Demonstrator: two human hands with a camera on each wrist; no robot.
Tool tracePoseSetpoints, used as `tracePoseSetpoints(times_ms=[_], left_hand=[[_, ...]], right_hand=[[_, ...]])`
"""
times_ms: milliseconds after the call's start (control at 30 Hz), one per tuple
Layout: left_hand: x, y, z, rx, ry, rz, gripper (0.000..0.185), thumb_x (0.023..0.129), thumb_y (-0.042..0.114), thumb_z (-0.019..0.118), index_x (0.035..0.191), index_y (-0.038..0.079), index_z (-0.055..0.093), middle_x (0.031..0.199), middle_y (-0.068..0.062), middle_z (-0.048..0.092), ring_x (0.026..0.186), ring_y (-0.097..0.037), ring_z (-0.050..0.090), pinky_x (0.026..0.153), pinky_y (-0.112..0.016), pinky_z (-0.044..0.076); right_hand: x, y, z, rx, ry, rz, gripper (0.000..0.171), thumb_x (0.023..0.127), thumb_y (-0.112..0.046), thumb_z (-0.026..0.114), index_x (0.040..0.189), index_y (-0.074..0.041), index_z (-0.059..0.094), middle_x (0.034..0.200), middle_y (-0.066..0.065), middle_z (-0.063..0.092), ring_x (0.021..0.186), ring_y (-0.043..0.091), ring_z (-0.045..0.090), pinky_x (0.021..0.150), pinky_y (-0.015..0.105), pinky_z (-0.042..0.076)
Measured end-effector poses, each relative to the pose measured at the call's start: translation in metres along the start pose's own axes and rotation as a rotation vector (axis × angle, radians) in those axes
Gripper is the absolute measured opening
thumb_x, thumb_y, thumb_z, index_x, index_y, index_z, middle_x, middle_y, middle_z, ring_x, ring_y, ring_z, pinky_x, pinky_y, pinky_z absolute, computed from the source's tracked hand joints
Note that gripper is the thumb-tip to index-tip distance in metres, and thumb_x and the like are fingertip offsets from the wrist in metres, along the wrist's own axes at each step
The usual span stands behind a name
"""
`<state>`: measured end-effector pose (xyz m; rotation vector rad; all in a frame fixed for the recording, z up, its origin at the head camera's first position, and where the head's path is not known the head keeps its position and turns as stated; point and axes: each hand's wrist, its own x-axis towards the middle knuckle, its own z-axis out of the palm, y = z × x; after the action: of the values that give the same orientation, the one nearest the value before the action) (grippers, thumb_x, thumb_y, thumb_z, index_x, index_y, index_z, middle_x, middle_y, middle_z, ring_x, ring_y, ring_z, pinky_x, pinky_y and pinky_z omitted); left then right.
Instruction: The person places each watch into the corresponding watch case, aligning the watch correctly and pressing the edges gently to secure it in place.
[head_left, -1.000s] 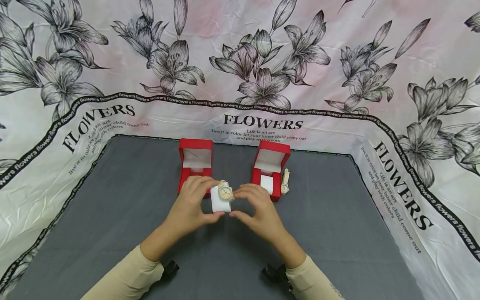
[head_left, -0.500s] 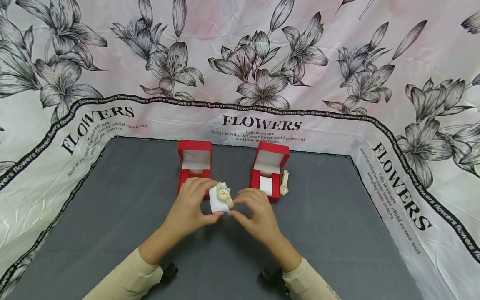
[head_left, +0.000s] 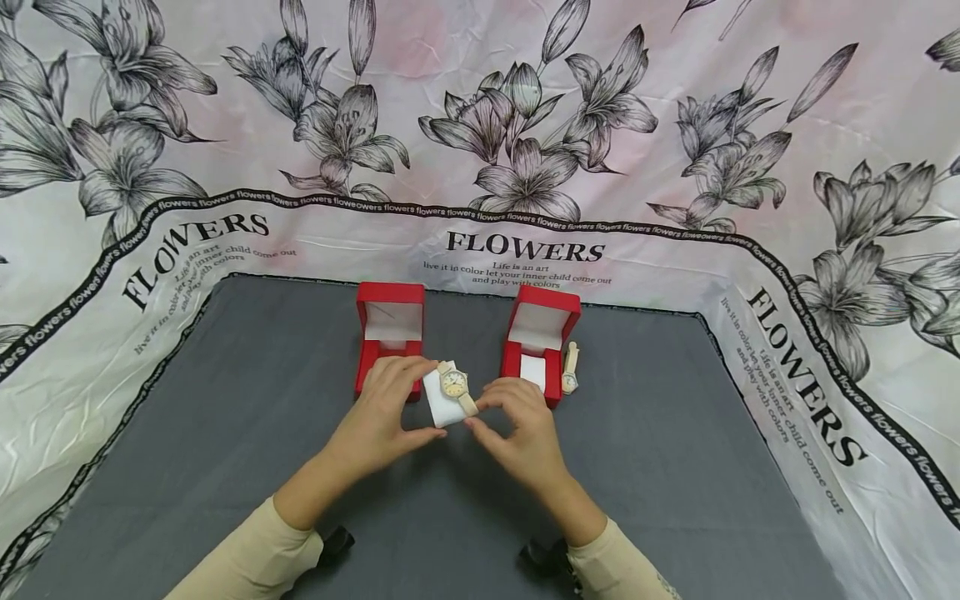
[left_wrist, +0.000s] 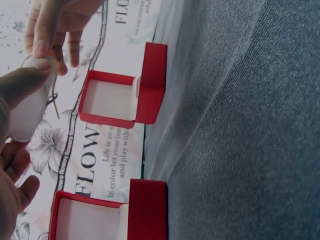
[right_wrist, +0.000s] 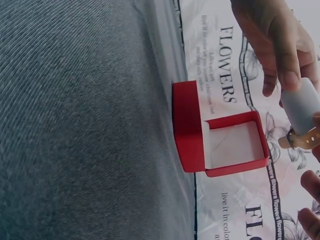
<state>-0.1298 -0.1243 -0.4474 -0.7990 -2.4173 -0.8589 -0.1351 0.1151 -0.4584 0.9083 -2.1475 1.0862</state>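
Left hand point(head_left: 378, 417) grips white pillow point(head_left: 441, 406) above worktop point(head_left: 225, 433). Right hand point(head_left: 517, 429) pinches strap of watch point(head_left: 454, 384) on pillow. Step looks like wrapping strap. Next needs snug tuck underneath.

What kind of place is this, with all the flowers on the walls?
Probably a small staged work table rather than a shop or home. A flower-printed sheet hangs round as a backdrop, a grey cloth covers the table, and only two open red boxes and watches lie there.
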Motion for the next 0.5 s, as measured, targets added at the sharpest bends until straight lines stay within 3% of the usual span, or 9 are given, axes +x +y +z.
tracePoseSetpoints(times_ms=[500], left_hand=[[-0.0016, 0.0028, 0.0018, -0.034, 0.126, -0.031, 0.086, 0.062, 0.034, 0.100, 0.135, 0.011, 0.060, 0.132, -0.007, 0.062, 0.121, -0.026, 0.050, 0.102, -0.047, 0.040]], right_hand=[[0.0049, -0.0047, -0.0032, -0.069, 0.062, -0.096, 0.018, 0.077, -0.012, 0.084, 0.090, -0.011, 0.071, 0.096, 0.004, 0.072, 0.099, 0.023, 0.065, 0.095, 0.044, 0.044]])
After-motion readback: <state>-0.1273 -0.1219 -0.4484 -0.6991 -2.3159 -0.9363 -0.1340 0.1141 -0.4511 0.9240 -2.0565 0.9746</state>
